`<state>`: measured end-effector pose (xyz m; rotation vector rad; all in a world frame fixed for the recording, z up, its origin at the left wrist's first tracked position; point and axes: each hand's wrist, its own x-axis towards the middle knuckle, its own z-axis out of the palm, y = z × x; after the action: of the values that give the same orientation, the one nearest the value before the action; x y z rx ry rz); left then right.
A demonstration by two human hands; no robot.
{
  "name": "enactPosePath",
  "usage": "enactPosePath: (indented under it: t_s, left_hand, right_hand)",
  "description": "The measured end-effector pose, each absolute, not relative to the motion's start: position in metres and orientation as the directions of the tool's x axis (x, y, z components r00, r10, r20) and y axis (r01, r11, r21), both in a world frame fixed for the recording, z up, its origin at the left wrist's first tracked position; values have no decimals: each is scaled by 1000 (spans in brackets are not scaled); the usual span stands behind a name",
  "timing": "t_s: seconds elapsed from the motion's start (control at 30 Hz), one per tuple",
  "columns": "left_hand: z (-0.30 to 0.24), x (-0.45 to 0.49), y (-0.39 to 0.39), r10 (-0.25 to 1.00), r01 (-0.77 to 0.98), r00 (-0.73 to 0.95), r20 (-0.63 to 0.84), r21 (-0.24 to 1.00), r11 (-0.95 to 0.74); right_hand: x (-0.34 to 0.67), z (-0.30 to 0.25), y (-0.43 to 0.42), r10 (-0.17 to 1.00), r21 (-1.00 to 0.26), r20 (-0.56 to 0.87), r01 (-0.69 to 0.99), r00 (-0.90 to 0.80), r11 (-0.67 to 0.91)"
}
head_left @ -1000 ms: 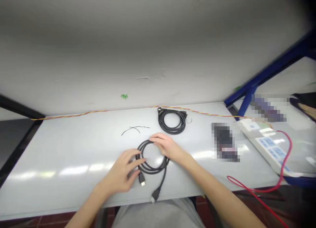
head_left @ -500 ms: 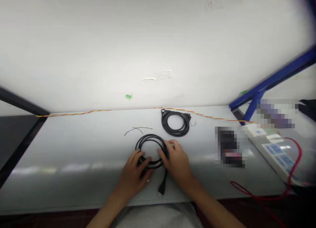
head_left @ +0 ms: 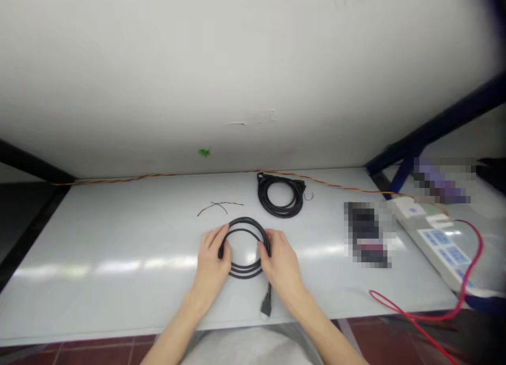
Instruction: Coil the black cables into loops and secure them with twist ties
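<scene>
Between my two hands is a black cable (head_left: pixel 245 221) wound into a round coil of several loops. My left hand (head_left: pixel 213 254) is closed round the coil's left side, with a small black end showing by the thumb. On the opposite side my right hand (head_left: pixel 279 257) grips the loops between thumb and fingers. A connector (head_left: pixel 266 305) hangs from the coil's right side toward the table's front edge, its tip pale. Behind the coil lie thin black wire ties (head_left: pixel 220 204). A second black coiled cable (head_left: pixel 280 196) rests farther back, to the right.
A twisted red-yellow wire (head_left: pixel 130 179) runs along the wall at the back of the grey table (head_left: pixel 98 296). To the right are a blurred-out dark item (head_left: pixel 366 233), a pale device with blue labels (head_left: pixel 443 246) and a red cable (head_left: pixel 395 308). Blue frame bars (head_left: pixel 435 125) rise at right.
My left hand has shifted from lying over the coil's lower left to gripping its left side. The loops look more evenly gathered, and the connector has moved slightly right.
</scene>
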<state>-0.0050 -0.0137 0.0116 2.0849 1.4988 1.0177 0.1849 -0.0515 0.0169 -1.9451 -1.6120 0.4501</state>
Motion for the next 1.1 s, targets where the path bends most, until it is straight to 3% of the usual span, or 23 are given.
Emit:
enactPosePath:
  t_s: [0.13,0.43,0.77,0.93,1.1]
  left_hand:
    - [11,-8,-8,928,662,171,331,659,-357]
    - [17,-4,9,883,731,365,295,497,-468]
    - [18,8,16,911,673,309,274,613,-413]
    - [16,3,7,920,699,287,267,598,-391]
    - [18,13,-4,952,629,235,194,717,-301]
  right_hand:
    - [187,17,-48,987,-583,82,810,138,-65]
    - [183,16,-37,985,-497,125,867,118,-41]
    - [183,15,-30,996,-394,65,918,64,-33]
    - [178,18,-24,988,-396,9,908,151,-135]
    - [178,21,-15,975,-434,-41,875,220,-216]
